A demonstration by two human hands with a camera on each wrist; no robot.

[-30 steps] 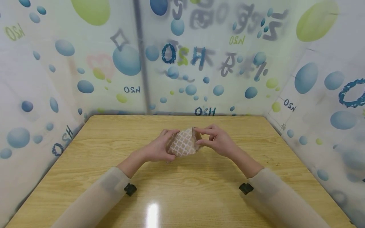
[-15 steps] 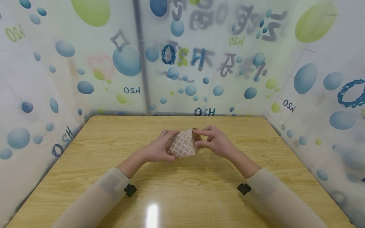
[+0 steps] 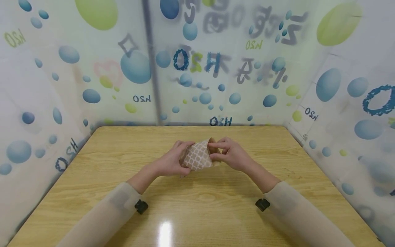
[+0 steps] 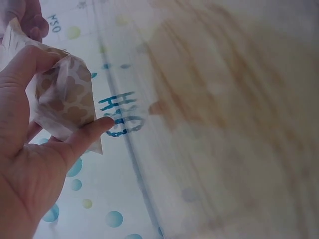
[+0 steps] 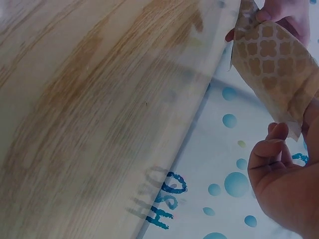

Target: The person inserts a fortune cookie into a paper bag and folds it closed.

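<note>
A small brown paper bag (image 3: pixel 198 156) with a white lattice pattern is held above the table, tilted, its mouth facing right. My left hand (image 3: pixel 172 160) grips its closed end between thumb and fingers; in the left wrist view the bag's folded end (image 4: pixel 67 94) shows between them. At the gaping mouth is my right hand (image 3: pixel 232 154). Its index finger reaches into the opening and its thumb lies at the near rim, the two apart. In the right wrist view the other fingers (image 5: pixel 269 154) are curled beside the bag. What is inside the bag is hidden.
Both hands are over the far half of a wooden table (image 3: pixel 203 209). Patterned curtains (image 3: pixel 197 113) with blue and green dots surround its back and sides. A black clip-like device (image 3: pixel 141 206) sits at the left cuff and another black device (image 3: pixel 262 204) at the right.
The right hand has shifted slightly left, and its index finger has gone from the rim into the bag's mouth. The mouth gapes wider. The left hand keeps its hold.
</note>
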